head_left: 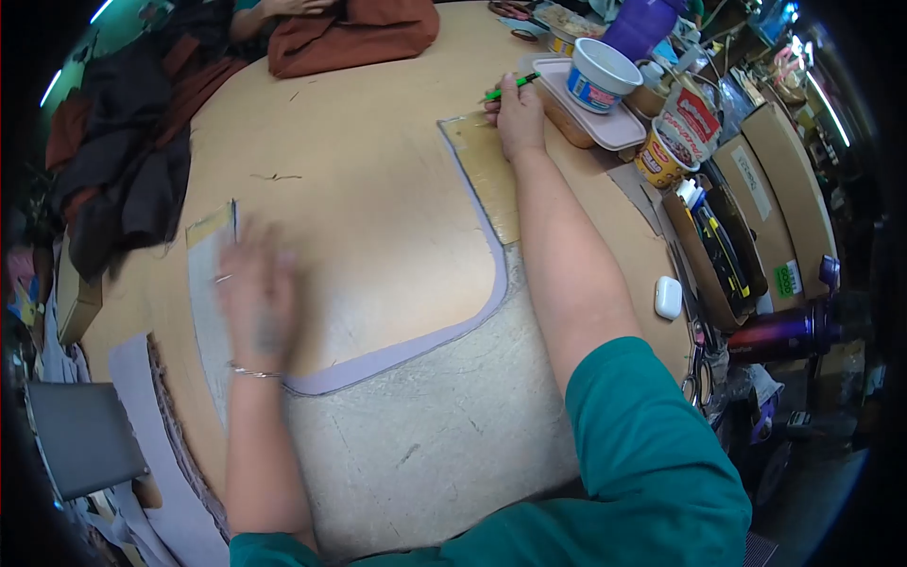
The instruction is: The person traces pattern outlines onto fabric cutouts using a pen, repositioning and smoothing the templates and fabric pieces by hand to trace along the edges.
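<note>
My right hand (518, 118) holds a green pencil (510, 87) near the upper end of a tan taped strip (487, 180). That strip joins a worn grey curved template (416, 454), which lies flat on the table. Along the template's inner curve shows a band of lavender fabric (378, 364). My left hand (257, 283) is smeared by motion over the template's left arm, near its upper end with another tan strip (210, 225). A bracelet sits on the left wrist. Whether the left fingers hold anything cannot be made out.
Tubs (603, 76) on a pink lid, a snack cup (664, 156), a pen box (723, 250) and a white case (668, 297) line the right side. Dark fabric (132, 161) and lavender fabric (165, 425) lie left. Another person's hand (298, 6) is behind brown fabric (354, 38).
</note>
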`<act>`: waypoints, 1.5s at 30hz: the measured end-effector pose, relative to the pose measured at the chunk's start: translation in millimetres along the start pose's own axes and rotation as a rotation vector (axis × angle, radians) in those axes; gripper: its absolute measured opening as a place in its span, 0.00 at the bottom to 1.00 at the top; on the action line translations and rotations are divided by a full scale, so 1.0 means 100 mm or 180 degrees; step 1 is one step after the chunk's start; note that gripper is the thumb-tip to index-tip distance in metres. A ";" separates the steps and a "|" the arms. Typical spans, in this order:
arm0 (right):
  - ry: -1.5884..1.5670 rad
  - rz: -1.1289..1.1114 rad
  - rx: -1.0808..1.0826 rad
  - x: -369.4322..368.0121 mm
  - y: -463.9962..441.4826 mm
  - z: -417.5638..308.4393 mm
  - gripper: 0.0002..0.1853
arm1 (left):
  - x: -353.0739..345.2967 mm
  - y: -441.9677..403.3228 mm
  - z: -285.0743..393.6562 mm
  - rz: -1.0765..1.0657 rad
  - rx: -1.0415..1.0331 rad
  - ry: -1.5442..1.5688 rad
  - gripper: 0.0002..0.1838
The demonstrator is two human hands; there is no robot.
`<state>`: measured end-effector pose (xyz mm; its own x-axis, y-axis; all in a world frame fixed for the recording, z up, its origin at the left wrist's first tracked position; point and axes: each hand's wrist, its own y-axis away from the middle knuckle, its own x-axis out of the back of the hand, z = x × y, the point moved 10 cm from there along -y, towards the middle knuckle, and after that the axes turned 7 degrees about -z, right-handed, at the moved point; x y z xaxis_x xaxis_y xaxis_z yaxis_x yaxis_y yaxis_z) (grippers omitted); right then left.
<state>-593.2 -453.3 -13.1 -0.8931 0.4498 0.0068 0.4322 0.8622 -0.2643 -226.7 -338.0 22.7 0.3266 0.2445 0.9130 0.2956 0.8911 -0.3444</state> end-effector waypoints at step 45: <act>0.1433 0.0035 0.0432 0.36 -0.09 0.08 0.12 | -1.17 -0.77 1.92 -0.1710 -0.0647 0.0033 0.49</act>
<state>-629.8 -446.3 -17.8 -0.7327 0.5410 0.4129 0.3943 0.8320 -0.3903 -460.2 -362.2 -15.5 0.0912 -0.2270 0.9696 0.5888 0.7976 0.1313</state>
